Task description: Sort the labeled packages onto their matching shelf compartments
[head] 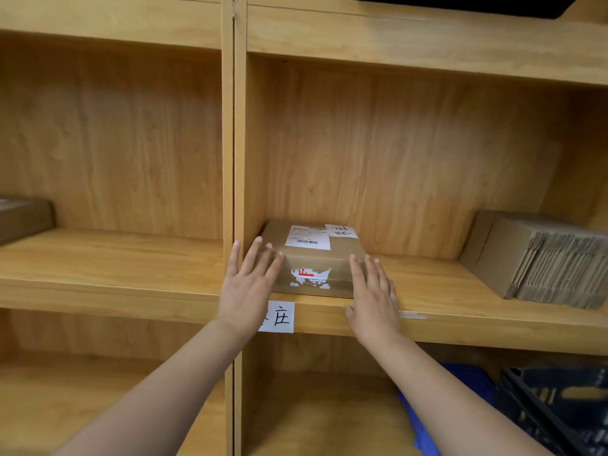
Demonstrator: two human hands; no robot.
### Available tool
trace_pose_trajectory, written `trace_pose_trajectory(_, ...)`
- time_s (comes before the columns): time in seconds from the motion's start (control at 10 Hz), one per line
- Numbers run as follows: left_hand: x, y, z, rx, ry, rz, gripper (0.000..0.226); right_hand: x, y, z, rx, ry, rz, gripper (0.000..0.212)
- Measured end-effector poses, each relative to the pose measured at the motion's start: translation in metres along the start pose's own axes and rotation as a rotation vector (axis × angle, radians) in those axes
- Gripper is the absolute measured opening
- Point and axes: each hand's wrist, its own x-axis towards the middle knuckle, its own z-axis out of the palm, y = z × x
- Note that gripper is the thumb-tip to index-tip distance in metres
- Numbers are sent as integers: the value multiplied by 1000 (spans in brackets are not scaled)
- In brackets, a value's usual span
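A brown cardboard package [314, 258] with a white shipping label, a handwritten slip and a torn red-and-white sticker lies on the middle wooden shelf [437, 291], hard against the left divider [240, 159]. My left hand [246, 284] rests flat against the package's front left corner, fingers spread. At the front right corner my right hand [373, 297] lies flat too, fingers straight, thumb on the shelf edge. Neither hand grips the box. A white paper tag [279, 316] with handwriting is stuck to the shelf's front edge, partly hidden by my left wrist.
A stack of flattened cardboard boxes [539, 258] lies at the right end of the same shelf. Another brown box [23, 218] sits in the left compartment. Below right stand a blue crate [460, 390] and a black crate [559, 406].
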Motion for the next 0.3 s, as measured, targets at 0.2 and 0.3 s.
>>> trace_pose_trajectory(0.2,-57,-2,-16,-28,-43,-21,73,-47,-4,-5,99,-23,24,85)
trace_pose_trajectory(0.3,-84,-2,-25,-29,-74,-45,67,-67,-14,-12,99,-77,-32,77)
